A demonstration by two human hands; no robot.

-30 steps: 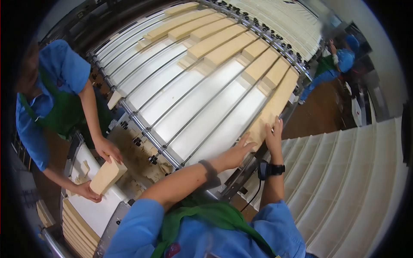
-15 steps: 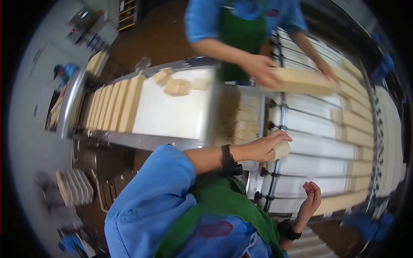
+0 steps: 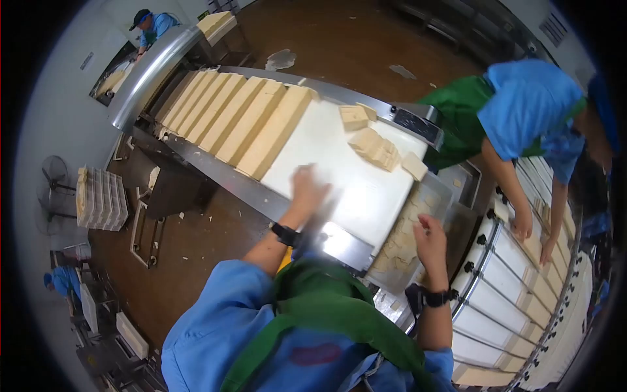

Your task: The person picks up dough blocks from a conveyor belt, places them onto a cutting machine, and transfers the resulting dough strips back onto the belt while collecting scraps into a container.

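Note:
My left hand (image 3: pixel 307 193) is smeared by motion over the white conveyor belt (image 3: pixel 339 206), near its front edge; whether its fingers grip anything cannot be made out. A row of long cream-coloured blocks (image 3: pixel 277 130) lies on the belt beyond and left of that hand. My right hand (image 3: pixel 431 245) hovers over a clear bin (image 3: pixel 444 193) of flat pale scraps (image 3: pixel 398 245), its fingers loosely bent and nothing visible in them. Cut cream-coloured pieces (image 3: pixel 375 149) lie at the belt's right end, with a smaller flat piece (image 3: pixel 414 166) by the corner.
Across the belt's end, a co-worker in a green apron (image 3: pixel 457 111) bends over a second line with metal guide rods (image 3: pixel 499 277) and more long blocks (image 3: pixel 522 326). A metal roller cover (image 3: pixel 157 75) spans the far left end. Stacked trays (image 3: pixel 102 199) stand on the floor.
My view has swung left toward the belt. My left hand has moved from the rod line to the belt; the pale piece it held no longer shows. The co-worker's long block was lowered among the rods.

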